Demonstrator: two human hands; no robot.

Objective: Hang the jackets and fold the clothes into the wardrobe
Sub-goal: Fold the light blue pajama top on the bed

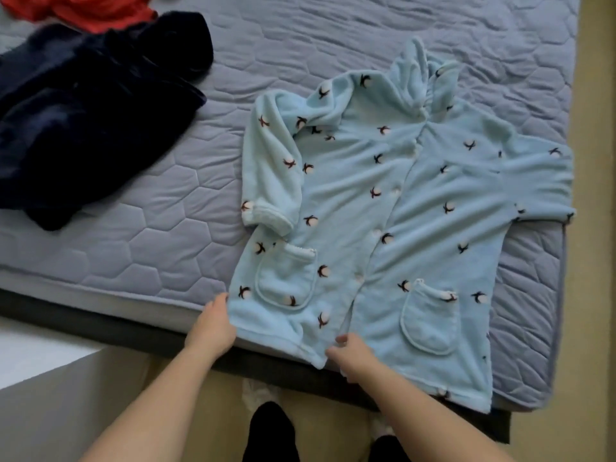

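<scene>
Head view shows you a pale blue pyjama top (400, 211) laid flat, front up and buttoned, on the bed (150, 228) right in front of both hands, its hem at the near edge of the mattress. Your left hand (213, 325) sits against the hem's outer corner; its fingers are out of sight, so you cannot tell whether it grips or only touches. Your right hand (353, 355) has curled fingers and thumb pinching the hem where the button line ends.

Expect this fleece to be soft, light and thick — it will slump and not hold a crease, and it will likely cling to the quilted cover and drag. Take it at seams and edges: hem corners, shoulders, cuffs. One sleeve (270, 181) already lies folded in, beyond your left hand; the other is spread out far beyond your right. A bulky fold is likely to spring open, so press it flat.

Well beyond your left hand lie a navy garment (83, 121) and, further still, a red garment (86, 11) — both crumpled.
</scene>
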